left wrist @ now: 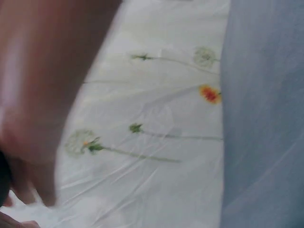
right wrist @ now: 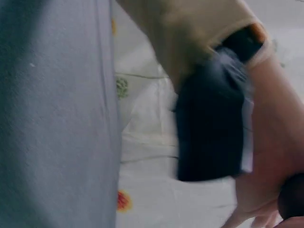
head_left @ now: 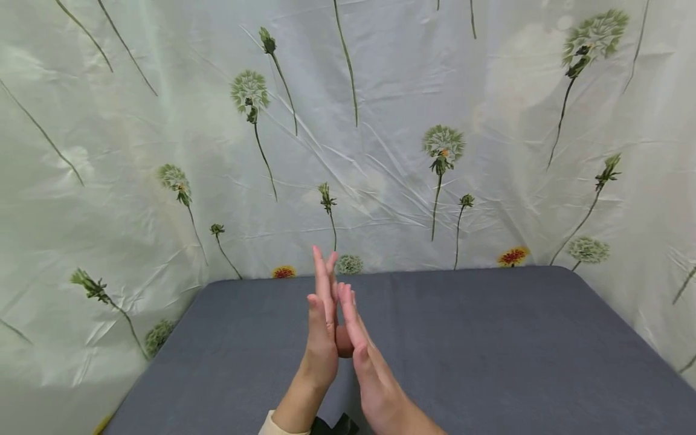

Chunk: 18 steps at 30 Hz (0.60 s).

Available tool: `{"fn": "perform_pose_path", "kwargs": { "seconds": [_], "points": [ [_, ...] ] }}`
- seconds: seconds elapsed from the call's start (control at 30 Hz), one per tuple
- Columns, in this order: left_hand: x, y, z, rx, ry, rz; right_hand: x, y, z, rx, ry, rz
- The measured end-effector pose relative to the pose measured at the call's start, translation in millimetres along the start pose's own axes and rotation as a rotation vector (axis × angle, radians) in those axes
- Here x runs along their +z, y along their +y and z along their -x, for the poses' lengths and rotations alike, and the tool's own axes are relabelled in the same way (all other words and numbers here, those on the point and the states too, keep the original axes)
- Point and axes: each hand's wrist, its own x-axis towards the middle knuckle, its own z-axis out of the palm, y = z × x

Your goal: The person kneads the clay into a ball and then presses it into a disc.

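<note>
Between the two palms sits a small brown ball (head_left: 344,342), pressed from both sides. My left hand (head_left: 322,338) stands upright, fingers straight and pointing up. Leaning in from the other side, my right hand (head_left: 372,368) also has straight fingers, its tips lower than the left hand's. The ball looks dark in the right wrist view (right wrist: 292,199), beside the left hand (right wrist: 266,185). In the left wrist view, the right hand (left wrist: 28,104) is blurred at the left edge, and only a sliver of the dark ball (left wrist: 4,178) shows. What the ball is made of, I cannot tell.
A grey cloth-covered table (head_left: 489,350) lies below the hands. Behind it hangs a pale curtain (head_left: 380,157) printed with dandelions and other flowers. A black device (right wrist: 213,118) is strapped to the left wrist, at the end of a beige sleeve (right wrist: 190,28).
</note>
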Motion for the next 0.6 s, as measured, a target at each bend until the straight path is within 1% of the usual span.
{"fn": "perform_pose_path", "kwargs": {
  "seconds": [0.1, 0.17, 0.23, 0.33, 0.4, 0.47, 0.53, 0.6],
  "points": [
    [17.2, -7.6, 3.5, -0.02, -0.06, 0.021, -12.4, -13, 0, -0.055, 0.057, 0.033],
    [29.3, -10.5, 9.0, -0.013, -0.104, 0.024, -22.1, -22, 0, -0.073, 0.098, 0.067],
    [40.3, -9.6, 16.1, 0.013, -0.138, 0.0, -31.9, -27, -1, -0.059, 0.135, 0.082],
    [49.5, -4.8, 24.4, 0.099, -0.158, -0.05, -42.0, -28, -2, -0.005, 0.167, 0.07],
    [49.5, 1.7, 26.1, 0.14, -0.147, -0.067, -42.8, -24, -4, 0.012, 0.163, 0.058],
    [44.1, 7.7, 24.2, 0.179, -0.124, -0.07, -37.6, -19, -4, 0.026, 0.138, 0.036],
    [34.9, 14.3, 20.4, 0.184, -0.085, -0.073, -28.1, -12, -5, 0.019, 0.096, 0.022],
    [23.7, 18.6, 15.4, 0.169, -0.037, -0.064, -16.9, -6, -4, 0.023, 0.048, 0.005]
  ]
}}
